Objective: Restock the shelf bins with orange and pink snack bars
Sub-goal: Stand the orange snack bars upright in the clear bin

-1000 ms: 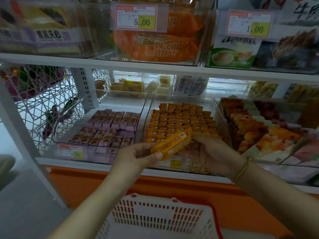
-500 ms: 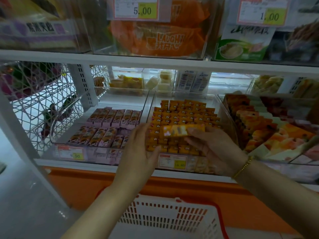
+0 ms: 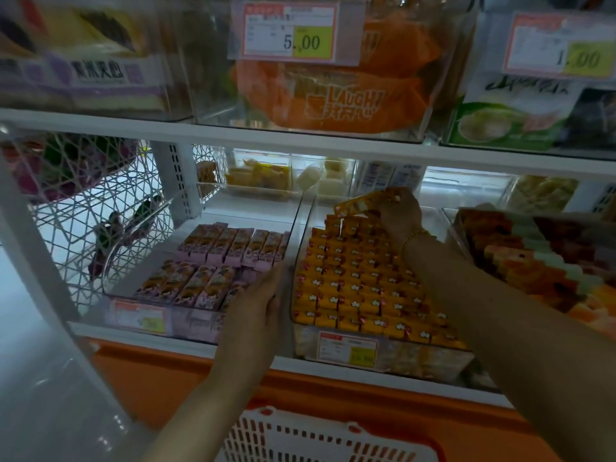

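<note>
Orange snack bars (image 3: 365,202): one small handful, pinched at its right end by the right hand (image 3: 401,213), fingers and thumb curled round it. The number in the handful cannot be told. It is held tilted, just above the back rows of the orange bin (image 3: 298,248), and is not yet set down.

Orange stock (image 3: 360,285): directly below the grip and nearer the viewer. Rows are packed edge to edge from the front wall almost to the back. A little bare space shows only behind the grip, at the bin's rear.

Pink snack bars (image 3: 213,261): left of the grip, in the pink bin (image 3: 110,278). Two rows lie across it, with bare floor behind them and along the left side. It is markedly less full.

Left hand (image 3: 256,301): lower left of the grip, fingers straight, holding nothing, laid where the two bins meet. Whether it presses on either wall cannot be told.

Basket (image 3: 300,435): well below the grip, in front of the shelf. Its contents are not visible.

Status, as judged: the orange bin is close to full, and the held handful looks among the last it will take. The pink bin appears to be the main work left.
</note>
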### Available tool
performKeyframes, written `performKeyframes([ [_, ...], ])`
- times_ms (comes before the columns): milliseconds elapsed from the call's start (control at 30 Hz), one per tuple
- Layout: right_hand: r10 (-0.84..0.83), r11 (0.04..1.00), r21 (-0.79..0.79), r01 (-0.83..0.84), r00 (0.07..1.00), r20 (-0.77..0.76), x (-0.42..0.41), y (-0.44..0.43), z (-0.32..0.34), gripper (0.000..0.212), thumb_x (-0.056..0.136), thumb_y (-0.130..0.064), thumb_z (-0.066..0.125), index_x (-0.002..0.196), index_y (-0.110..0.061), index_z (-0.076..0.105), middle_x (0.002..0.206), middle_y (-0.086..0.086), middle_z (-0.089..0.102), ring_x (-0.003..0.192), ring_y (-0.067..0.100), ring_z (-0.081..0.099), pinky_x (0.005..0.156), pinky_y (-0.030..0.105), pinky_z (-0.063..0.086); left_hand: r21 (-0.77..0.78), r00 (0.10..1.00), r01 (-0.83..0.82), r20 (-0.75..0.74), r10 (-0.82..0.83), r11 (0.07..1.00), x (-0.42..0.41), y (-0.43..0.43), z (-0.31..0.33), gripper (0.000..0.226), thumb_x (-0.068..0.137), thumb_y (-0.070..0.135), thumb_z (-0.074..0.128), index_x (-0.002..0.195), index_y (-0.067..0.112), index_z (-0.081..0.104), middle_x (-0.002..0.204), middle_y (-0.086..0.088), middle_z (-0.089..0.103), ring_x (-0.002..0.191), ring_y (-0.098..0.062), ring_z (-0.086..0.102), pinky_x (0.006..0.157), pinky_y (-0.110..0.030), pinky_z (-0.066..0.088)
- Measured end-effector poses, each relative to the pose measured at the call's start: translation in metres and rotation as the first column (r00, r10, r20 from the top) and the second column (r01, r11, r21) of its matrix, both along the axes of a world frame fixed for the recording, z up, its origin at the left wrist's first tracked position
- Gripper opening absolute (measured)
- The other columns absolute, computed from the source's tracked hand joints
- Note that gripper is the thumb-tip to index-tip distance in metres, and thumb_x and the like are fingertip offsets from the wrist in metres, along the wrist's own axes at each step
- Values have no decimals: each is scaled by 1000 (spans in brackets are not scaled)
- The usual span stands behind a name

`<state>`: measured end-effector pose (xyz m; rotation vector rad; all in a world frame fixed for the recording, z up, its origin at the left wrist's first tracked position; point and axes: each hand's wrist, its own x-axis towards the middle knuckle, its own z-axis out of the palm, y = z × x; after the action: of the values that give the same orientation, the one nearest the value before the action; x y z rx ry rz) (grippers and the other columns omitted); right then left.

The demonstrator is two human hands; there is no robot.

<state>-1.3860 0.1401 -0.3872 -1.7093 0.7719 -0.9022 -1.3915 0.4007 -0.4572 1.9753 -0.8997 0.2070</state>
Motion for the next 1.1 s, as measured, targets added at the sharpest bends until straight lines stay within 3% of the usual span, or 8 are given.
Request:
performKeyframes([
  [67, 19, 1000, -22, -20, 999, -40, 15, 0, -2, 33, 91, -7, 57, 124, -6, 51, 106, 6, 53, 71, 9, 53, 38, 2, 32, -4, 1000, -6, -20, 6, 1000, 1, 0, -2, 45, 97, 7, 48, 140, 20, 40, 134, 18, 35, 121, 6, 32, 89, 11, 19],
  [200, 42, 994, -92, -54, 991, -126, 43, 4, -7, 32, 90, -9, 57, 122, -7, 51, 111, 8, 56, 81, 15, 55, 53, 12, 41, 3, 999, -24, -24, 24, 1000, 4, 1, -6, 46, 98, 10, 48, 140, 25, 39, 135, 1, 54, 118, -12, 52, 89, -3, 37],
  [367, 37, 979, -190, -69, 986, -165, 56, -3, -14, 29, 90, -9, 56, 118, -7, 51, 105, 8, 56, 85, 16, 50, 69, 27, 44, 25, 999, -41, -22, 42, 999, 6, 1, -6, 46, 98, 10, 47, 140, 27, 40, 121, -10, 63, 109, -23, 57, 88, 4, 30],
  [500, 103, 916, -351, -196, 959, -266, 58, -11, -15, 31, 88, -13, 60, 118, -10, 56, 107, 6, 57, 96, 19, 53, 76, 25, 42, 27, 998, -44, -50, 45, 999, 7, 2, -5, 47, 97, 7, 47, 140, 26, 40, 125, -4, 61, 112, -18, 55, 86, 12, 18],
  [633, 137, 744, -527, -412, 865, -483, 61, -18, -8, 34, 84, -17, 68, 117, -12, 64, 116, 11, 64, 106, 25, 59, 82, 22, 40, -10, 998, -35, -54, 35, 999, 6, 1, -3, 48, 96, 7, 48, 137, 31, 39, 125, 22, 45, 115, 5, 44, 88, 11, 23],
  [733, 160, 654, -551, -518, 807, -569, 63, -11, -4, 29, 89, -19, 63, 116, -11, 67, 114, 10, 66, 103, 20, 60, 87, 21, 38, -11, 998, -32, -61, 31, 999, 6, 1, -3, 47, 97, 8, 48, 138, 29, 41, 118, 29, 41, 108, 15, 39, 86, 11, 25],
  [833, 166, 590, -547, -594, 752, -638, 65, -1, -13, 24, 94, -23, 56, 99, -6, 73, 90, 9, 68, 76, 10, 57, 86, 26, 46, -10, 997, -27, -74, 26, 1000, 5, 1, -2, 46, 97, 9, 48, 139, 28, 42, 113, 33, 41, 101, 20, 38, 84, 10, 25],
  [1100, 200, 586, -470, -660, 680, -705, 72, -4, -26, 19, 91, -14, 59, 102, -7, 73, 104, 10, 71, 92, 17, 65, 89, 25, 49, -4, 997, -4, -81, 4, 1000, 6, 2, -1, 48, 96, 7, 49, 138, 31, 41, 122, 38, 33, 108, 22, 30, 87, 11, 23],
])
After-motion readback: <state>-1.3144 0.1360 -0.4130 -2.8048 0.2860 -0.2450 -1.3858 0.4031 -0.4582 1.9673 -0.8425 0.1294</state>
